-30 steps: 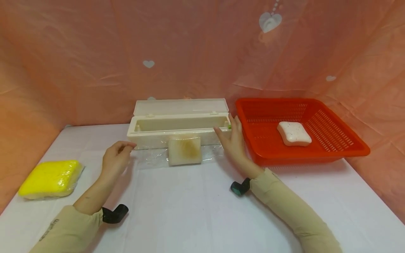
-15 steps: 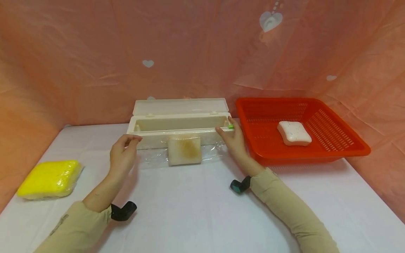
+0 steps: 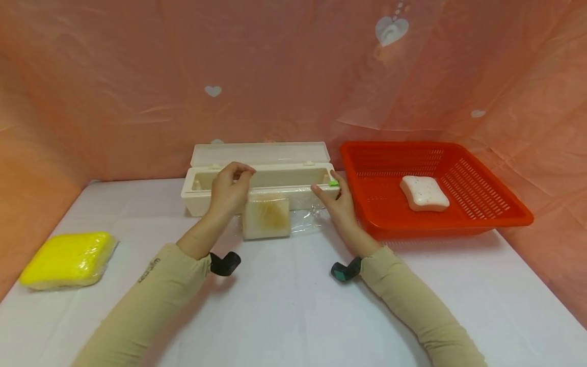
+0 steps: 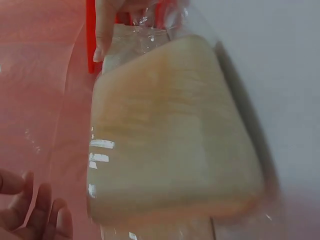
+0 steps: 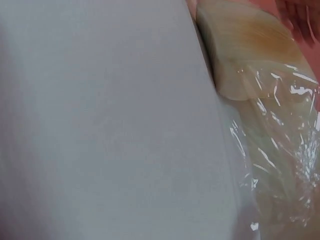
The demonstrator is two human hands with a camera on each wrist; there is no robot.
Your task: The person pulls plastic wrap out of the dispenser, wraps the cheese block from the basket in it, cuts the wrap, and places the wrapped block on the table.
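A white cling film dispenser (image 3: pixel 293 200) with its lid raised stands at the back of the table. Before it sits a pale, slice-shaped block (image 3: pixel 266 219) with a brown patch, under clear cling film (image 5: pixel 270 135) that trails toward my right hand. My left hand (image 3: pixel 229 187) is above the front rim by the block's upper left corner, thumb and forefinger together as if pinching the film's edge. At the dispenser's right end my right hand (image 3: pixel 340 199) grips the corner, thumb in front, fingers by the green slider (image 3: pixel 334 183). The left wrist view shows the block (image 4: pixel 170 130) close up.
To the right, a red plastic basket (image 3: pixel 376 216) with slotted walls holds a white speckled block (image 3: pixel 424 193). A yellow block (image 3: pixel 69 260) in clear wrap lies at the table's left. A pink curtain (image 3: pixel 275 76) hangs behind the dispenser.
My left hand has moved right and upward from the dispenser's left end toward the block. The film left of the block has shifted with it. My right hand stays at the dispenser's right end.
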